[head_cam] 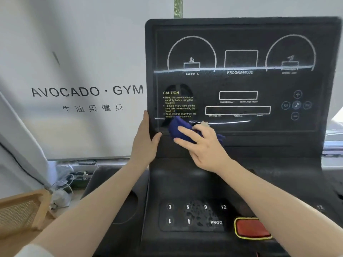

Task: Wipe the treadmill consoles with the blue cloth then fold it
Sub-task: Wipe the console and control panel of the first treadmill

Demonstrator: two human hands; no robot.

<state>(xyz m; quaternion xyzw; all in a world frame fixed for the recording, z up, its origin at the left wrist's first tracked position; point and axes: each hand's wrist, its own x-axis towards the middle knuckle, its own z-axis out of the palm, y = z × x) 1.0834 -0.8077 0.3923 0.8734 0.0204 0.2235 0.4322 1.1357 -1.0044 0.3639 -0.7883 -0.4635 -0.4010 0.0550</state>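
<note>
Fingers [183,129] spread, a person's right hand [202,147] presses the bunched blue cloth [179,125] against the lower left of the black treadmill console [241,80], below its caution notice [179,104], while the left hand [145,140] clasps the console's left edge.

Bunched blue cloth [182,129] lies against the upright black console's [241,82] lower-left, apparently touching.

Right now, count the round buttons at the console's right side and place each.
5, forming a cross: plus button on top, minus button at the bottom, music-note button in the middle, left button and right button flanking it. None appears hidden.
</note>
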